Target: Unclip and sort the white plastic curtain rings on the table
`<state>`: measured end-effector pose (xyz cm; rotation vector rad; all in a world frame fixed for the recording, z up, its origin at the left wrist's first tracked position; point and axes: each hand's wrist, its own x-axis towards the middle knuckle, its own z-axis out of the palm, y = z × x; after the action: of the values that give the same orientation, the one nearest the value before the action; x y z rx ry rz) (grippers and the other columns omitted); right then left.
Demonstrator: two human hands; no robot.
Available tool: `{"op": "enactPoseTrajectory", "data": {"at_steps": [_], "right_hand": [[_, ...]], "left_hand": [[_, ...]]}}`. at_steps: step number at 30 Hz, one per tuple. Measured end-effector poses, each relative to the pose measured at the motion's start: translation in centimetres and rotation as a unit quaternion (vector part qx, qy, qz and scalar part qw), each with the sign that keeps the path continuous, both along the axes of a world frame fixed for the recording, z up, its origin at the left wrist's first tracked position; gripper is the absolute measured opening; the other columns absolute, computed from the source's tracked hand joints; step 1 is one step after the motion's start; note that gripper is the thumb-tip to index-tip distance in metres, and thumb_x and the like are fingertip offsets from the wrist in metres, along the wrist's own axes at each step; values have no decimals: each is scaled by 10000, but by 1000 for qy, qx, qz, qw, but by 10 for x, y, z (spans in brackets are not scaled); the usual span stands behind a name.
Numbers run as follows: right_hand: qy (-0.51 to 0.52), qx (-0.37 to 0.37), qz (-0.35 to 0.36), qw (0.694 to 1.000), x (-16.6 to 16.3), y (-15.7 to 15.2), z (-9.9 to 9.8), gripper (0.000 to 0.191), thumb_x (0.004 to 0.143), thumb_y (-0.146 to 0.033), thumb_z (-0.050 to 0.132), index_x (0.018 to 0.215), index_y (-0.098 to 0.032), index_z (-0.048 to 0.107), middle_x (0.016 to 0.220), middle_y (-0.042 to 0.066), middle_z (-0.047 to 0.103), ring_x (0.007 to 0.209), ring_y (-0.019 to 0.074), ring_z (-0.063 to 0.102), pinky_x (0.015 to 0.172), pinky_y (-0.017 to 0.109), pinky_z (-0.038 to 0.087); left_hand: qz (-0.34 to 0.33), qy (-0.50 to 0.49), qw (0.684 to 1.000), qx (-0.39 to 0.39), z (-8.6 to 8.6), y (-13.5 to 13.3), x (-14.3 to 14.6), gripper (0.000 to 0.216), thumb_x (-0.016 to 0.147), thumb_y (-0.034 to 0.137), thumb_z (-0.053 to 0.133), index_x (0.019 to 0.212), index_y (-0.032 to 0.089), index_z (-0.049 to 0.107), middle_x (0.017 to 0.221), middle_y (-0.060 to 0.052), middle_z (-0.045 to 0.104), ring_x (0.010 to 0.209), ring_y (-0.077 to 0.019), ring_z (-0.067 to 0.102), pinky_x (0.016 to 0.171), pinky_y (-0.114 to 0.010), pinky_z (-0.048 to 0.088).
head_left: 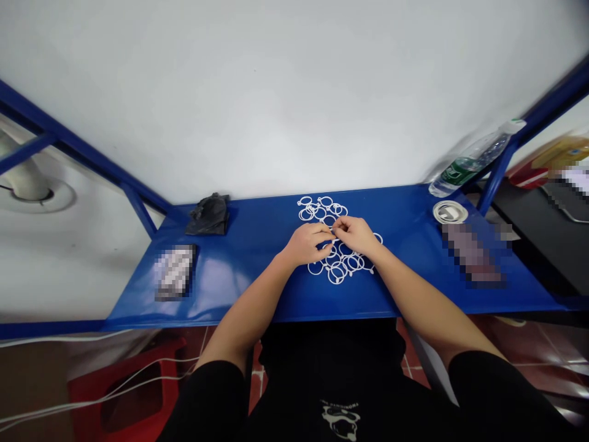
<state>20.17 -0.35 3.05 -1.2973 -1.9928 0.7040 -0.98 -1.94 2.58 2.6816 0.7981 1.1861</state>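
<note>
Several thin white rings (338, 270) lie in a loose pile on the blue table (257, 288), some beyond my hands near the wall (317, 209). My left hand (307, 244) and my right hand (356, 236) meet over the pile, fingertips pinched together on a white ring between them. Both hands rest on the table among the rings.
A crumpled black glove or cloth (209, 215) lies at the back left. A blurred flat object (175, 272) sits front left. A plastic water bottle (473, 158) leans at the back right, a round metal tin (450, 212) beside it. A red stool (124, 399) stands under the table.
</note>
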Motion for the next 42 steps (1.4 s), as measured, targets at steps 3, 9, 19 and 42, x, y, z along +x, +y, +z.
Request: {"op": "enactPoseTrajectory", "data": {"at_steps": [3,9,19,42], "right_hand": [[-3,0,6,1000,0,0,-1,123,836,-251,600,803,-216,712,701,-9,723,607,151,600,609,268,396],[-6,-16,17,1000,1,0,-1,111,835,-251,611,813,-213,713,690,-14,710,609,151,597,615,266,398],[15,-9,27,999,1,-1,2,110,844,-249,604,801,-212,698,709,-10,720,612,152,607,612,270,413],[26,47,138,989,1,-3,5,232,1011,-340,578,974,-235,781,932,34,792,858,193,727,794,313,517]], "left_hand": [[0,2,1000,2,0,-1,1,168,913,237,632,986,216,782,1009,-61,784,908,-186,743,783,-352,582],[-6,31,999,-38,-1,-1,0,193,899,270,634,1014,224,782,1026,-60,791,915,-192,745,814,-364,571],[-4,36,998,-52,-5,-5,6,249,889,210,587,1038,240,785,977,-27,811,851,-170,752,762,-327,555],[31,-100,990,-94,-13,4,-1,201,751,101,576,845,202,724,854,-19,742,602,-108,610,632,-255,524]]}}
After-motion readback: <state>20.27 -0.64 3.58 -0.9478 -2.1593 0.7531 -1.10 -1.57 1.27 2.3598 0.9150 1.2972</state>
